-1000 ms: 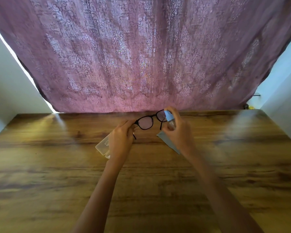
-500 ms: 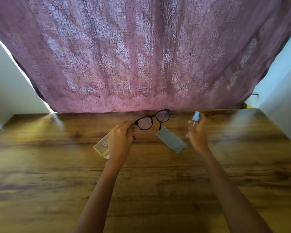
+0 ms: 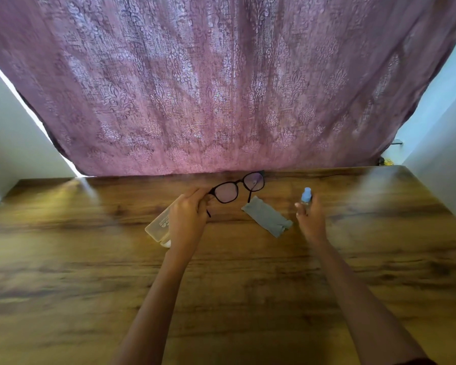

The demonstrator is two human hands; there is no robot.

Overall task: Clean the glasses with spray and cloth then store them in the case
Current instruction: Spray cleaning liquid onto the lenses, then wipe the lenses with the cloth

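Note:
Black-framed glasses (image 3: 236, 187) are held up above the wooden table (image 3: 90, 272) by their left end, pinched in my left hand (image 3: 188, 217). A grey cleaning cloth (image 3: 267, 216) lies flat on the table just below and right of the glasses. To its right, my right hand (image 3: 309, 219) is closed around a small spray bottle with a blue cap (image 3: 306, 194), held upright low over the table. A translucent glasses case (image 3: 158, 225) lies on the table, partly hidden under my left hand.
A mauve patterned curtain (image 3: 221, 88) hangs along the table's far edge. White walls (image 3: 442, 154) close in on both sides. A thin dark cable (image 3: 313, 177) runs along the back of the table at right.
My right hand has carried the spray bottle away from the glasses, to the right and down past the cloth. The cloth is now uncovered. My left hand keeps the glasses where they were.

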